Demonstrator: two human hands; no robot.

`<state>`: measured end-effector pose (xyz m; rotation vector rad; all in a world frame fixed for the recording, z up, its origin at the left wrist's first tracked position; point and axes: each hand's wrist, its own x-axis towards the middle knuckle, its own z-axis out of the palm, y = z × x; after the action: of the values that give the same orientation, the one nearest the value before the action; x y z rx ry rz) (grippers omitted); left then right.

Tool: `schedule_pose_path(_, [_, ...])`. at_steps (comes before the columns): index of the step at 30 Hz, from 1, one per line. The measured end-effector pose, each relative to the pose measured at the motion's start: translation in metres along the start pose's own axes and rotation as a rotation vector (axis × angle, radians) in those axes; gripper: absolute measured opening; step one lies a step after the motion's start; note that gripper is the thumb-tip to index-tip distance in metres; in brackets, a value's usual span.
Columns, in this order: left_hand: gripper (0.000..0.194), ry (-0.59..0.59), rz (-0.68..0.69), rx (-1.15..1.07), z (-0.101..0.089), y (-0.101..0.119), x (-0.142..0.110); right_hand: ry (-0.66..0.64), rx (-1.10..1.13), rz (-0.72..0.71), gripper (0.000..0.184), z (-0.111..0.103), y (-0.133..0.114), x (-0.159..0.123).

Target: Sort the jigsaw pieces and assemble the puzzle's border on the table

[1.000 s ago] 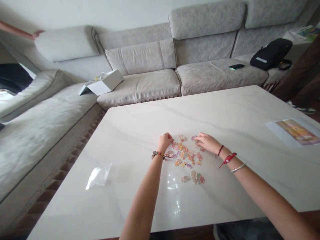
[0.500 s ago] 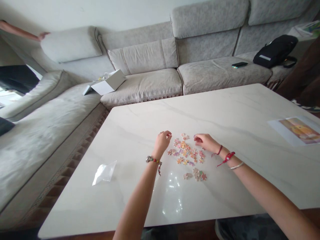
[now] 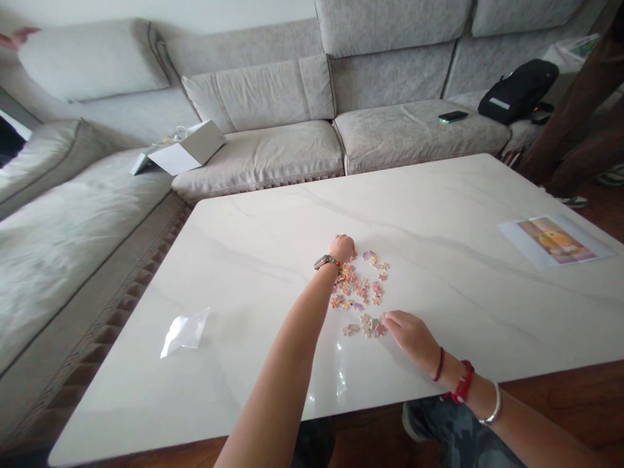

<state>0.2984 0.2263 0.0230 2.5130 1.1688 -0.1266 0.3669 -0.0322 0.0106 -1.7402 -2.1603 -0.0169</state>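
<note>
A loose scatter of small multicoloured jigsaw pieces [image 3: 358, 287] lies near the middle of a white marble table [image 3: 253, 260]. My left hand [image 3: 342, 247], with a watch and beaded bracelet on the wrist, rests at the pile's far left edge. Its fingers are curled and mostly hidden, so any piece inside cannot be seen. My right hand [image 3: 412, 336] reaches in from the lower right, fingertips at a smaller group of pieces [image 3: 368, 327] near the front. It has its fingers extended and holds nothing visible.
A printed picture sheet [image 3: 553, 240] lies at the table's right. A clear plastic bag [image 3: 185, 333] lies to the left. Behind stands a grey sofa [image 3: 263, 153] bearing a white box [image 3: 188, 148], a phone [image 3: 452, 116] and a black bag [image 3: 517, 91]. A standing person's legs [image 3: 570, 117] are at right.
My right hand has moved from the pile's upper right down to the front group of pieces. My left hand has moved forward to the pile's far edge. The view has shifted slightly.
</note>
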Motion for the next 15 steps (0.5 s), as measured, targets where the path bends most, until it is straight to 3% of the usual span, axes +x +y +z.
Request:
schedule_pose_path(4, [0.03,0.022,0.024,0.004,-0.004,0.001,-0.005,-0.052,0.07,0.011,0.013,0.001,0.0,-0.006])
schedule_pose_path(8, [0.028,0.087,0.036,-0.036,-0.021,-0.007,-0.013,0.079,0.268,0.106,0.017,-0.009,0.013,0.007])
schedule_pose_path(11, [0.019,0.194,0.002,-0.073,-0.043,-0.021,-0.04,0.135,0.334,0.204,0.017,-0.02,0.032,0.05])
schedule_pose_path(14, [0.021,0.296,-0.051,-0.101,-0.054,-0.04,-0.093,-0.053,0.166,0.212,0.02,-0.027,0.043,0.108])
schedule_pose_path(15, [0.021,0.329,-0.085,-0.115,-0.052,-0.047,-0.114,-0.062,0.152,0.196,0.022,-0.027,0.044,0.124])
